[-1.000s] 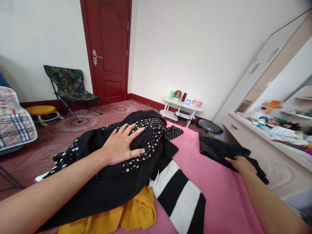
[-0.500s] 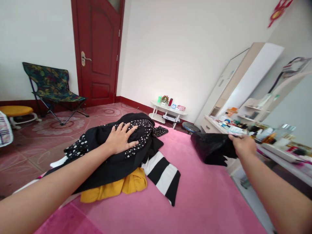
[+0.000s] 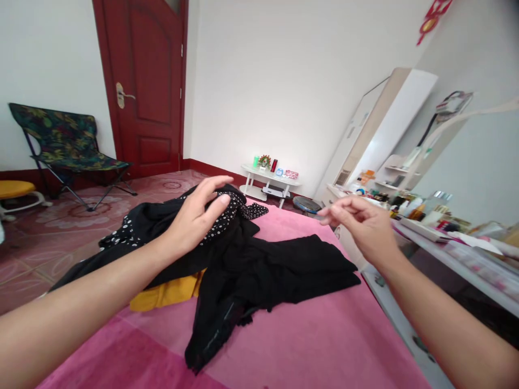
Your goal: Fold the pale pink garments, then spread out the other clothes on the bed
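Note:
My left hand (image 3: 200, 213) hovers over a heap of clothes with its fingers apart, holding nothing. In that heap lie a black garment with white dots (image 3: 221, 219), plain black cloth (image 3: 154, 219) and a mustard-yellow garment (image 3: 168, 292) underneath. A black garment (image 3: 279, 270) with a frayed or lacy edge stretches from the heap to the right across the pink bed cover (image 3: 324, 335). Above and beyond its right end, my right hand (image 3: 357, 219) is in the air, loosely curled, with no cloth in it. The striped black-and-white piece is out of sight.
A cluttered dressing table (image 3: 430, 227) with a mirror runs along the right side of the bed. Beyond the bed are a low white stand (image 3: 270, 175) and a round stool (image 3: 307, 204). A folding chair (image 3: 65, 140) and a yellow stool (image 3: 16, 189) stand left, near the red door (image 3: 146, 81).
The black garment that my right hand held up now lies on the bed, let go, covering the striped piece. My left hand has lifted off the heap. The view has shifted right.

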Demonstrator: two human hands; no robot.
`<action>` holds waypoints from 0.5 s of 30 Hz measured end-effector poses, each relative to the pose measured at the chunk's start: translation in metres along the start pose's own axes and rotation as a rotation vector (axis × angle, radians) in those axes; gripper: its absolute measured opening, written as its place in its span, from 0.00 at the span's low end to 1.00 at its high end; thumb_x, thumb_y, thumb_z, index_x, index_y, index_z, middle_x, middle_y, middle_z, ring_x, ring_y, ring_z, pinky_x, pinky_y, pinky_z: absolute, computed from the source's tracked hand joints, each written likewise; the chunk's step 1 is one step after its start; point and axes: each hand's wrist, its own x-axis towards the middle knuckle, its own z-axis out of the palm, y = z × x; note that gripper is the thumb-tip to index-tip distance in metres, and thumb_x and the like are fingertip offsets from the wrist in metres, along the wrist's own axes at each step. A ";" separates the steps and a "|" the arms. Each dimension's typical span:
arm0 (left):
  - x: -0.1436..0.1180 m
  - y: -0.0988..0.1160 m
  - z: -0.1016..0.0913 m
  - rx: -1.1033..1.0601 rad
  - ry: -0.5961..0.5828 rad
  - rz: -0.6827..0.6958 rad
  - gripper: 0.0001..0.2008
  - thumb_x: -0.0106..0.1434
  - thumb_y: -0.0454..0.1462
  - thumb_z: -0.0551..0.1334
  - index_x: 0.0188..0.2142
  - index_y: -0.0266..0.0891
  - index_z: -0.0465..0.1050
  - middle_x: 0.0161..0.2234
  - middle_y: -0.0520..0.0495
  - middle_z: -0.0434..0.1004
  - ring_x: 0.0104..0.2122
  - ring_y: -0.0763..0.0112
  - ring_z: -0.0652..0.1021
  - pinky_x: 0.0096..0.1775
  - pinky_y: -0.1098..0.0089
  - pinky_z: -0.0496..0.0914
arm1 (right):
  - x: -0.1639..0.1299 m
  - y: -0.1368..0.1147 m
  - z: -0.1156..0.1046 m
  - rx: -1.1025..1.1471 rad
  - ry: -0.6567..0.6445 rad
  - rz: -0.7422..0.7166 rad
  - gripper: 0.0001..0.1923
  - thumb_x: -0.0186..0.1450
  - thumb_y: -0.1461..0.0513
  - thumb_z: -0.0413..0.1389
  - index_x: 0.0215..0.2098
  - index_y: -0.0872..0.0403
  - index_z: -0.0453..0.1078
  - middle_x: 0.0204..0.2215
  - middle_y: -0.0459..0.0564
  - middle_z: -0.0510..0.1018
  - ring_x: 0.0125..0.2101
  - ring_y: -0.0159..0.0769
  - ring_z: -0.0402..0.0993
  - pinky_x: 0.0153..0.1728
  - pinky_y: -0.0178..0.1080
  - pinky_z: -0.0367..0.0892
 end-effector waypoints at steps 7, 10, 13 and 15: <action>-0.072 0.003 0.055 0.146 -0.705 -0.024 0.18 0.61 0.42 0.58 0.51 0.47 0.70 0.51 0.46 0.69 0.46 0.62 0.75 0.48 0.64 0.69 | -0.074 0.186 0.019 -0.571 -0.348 0.396 0.35 0.50 0.67 0.59 0.56 0.50 0.61 0.50 0.51 0.70 0.41 0.36 0.73 0.42 0.37 0.67; -0.109 -0.006 0.078 0.294 -0.843 -0.180 0.35 0.54 0.46 0.64 0.60 0.42 0.60 0.52 0.39 0.68 0.45 0.53 0.75 0.45 0.60 0.71 | -0.095 0.206 0.025 -0.613 -0.404 0.485 0.37 0.54 0.62 0.60 0.60 0.50 0.56 0.48 0.52 0.71 0.40 0.36 0.73 0.40 0.36 0.66; -0.124 0.005 0.083 0.361 -0.920 -0.119 0.30 0.53 0.40 0.64 0.55 0.41 0.64 0.47 0.41 0.70 0.39 0.56 0.77 0.39 0.61 0.72 | -0.095 0.206 0.027 -0.586 -0.433 0.539 0.17 0.54 0.62 0.59 0.42 0.51 0.70 0.36 0.48 0.76 0.37 0.36 0.73 0.37 0.34 0.65; -0.120 0.024 0.074 0.323 -0.977 0.066 0.23 0.53 0.34 0.63 0.50 0.41 0.67 0.43 0.45 0.71 0.36 0.60 0.76 0.34 0.64 0.70 | -0.087 0.204 0.025 -0.567 -0.443 0.575 0.06 0.50 0.64 0.60 0.28 0.52 0.70 0.28 0.45 0.76 0.32 0.35 0.74 0.32 0.33 0.65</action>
